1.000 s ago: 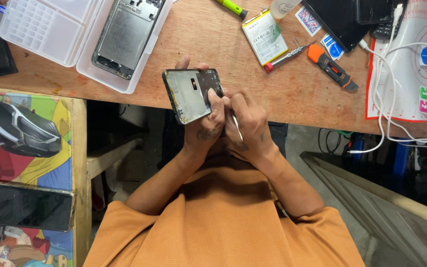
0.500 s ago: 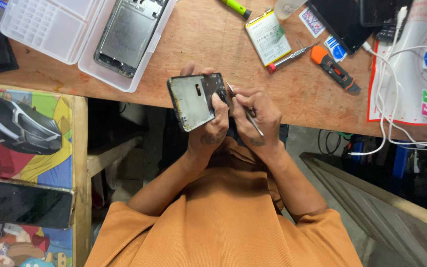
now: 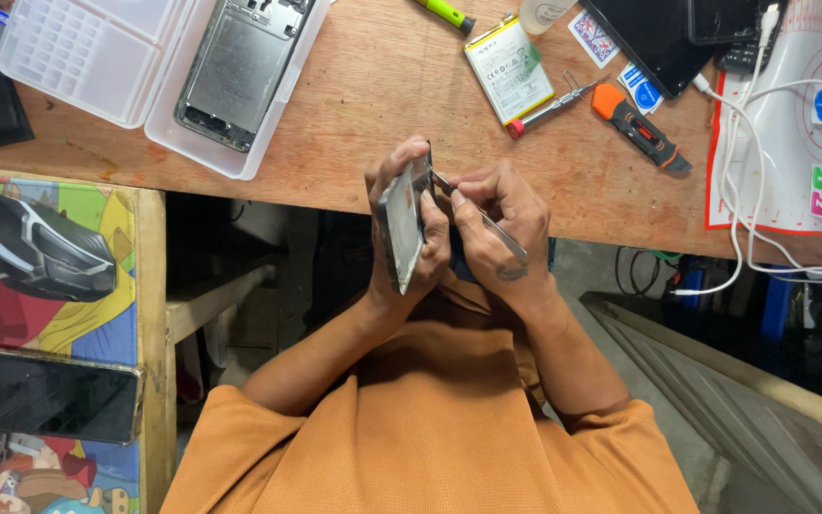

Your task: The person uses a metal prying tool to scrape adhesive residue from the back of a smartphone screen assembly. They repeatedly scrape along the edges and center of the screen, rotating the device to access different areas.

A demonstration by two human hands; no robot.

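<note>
Phone (image 3: 403, 221), opened, held edge-on and nearly upright just off the near edge of the tabletop (image 3: 373, 105), above my lap.

Items as I see them, left to right:

- Dark phone (image 3: 45, 395), screen up, lying on the colourful mat (image 3: 78, 314) at far left, with a black mouse (image 3: 40, 247) above it.
- Clear plastic tray (image 3: 88, 52) with small compartments, open, on the far left of the tabletop; a bare phone frame (image 3: 240, 71) lies in its right half.
- Left hand (image 3: 401, 238), fingers closed around the phone, thumb pressed along its right edge.
- Tweezers (image 3: 482, 214), metal, tip touching the upper edge of the phone.
- Right hand (image 3: 497, 224), fingers pinched shut on the tweezers, touching the left hand.
- Screwdriver with green handle (image 3: 444, 13), at the top edge.
- Flat battery (image 3: 508, 69), white and green, beyond the hands.
- Thin screwdriver with red tip (image 3: 549, 103), just beside the battery.
- Orange and black tool (image 3: 639, 128), right of that.
- White work mat with red border (image 3: 792, 143), far right, a white cable (image 3: 749, 190) looped over it and hanging off the tabletop.
</note>
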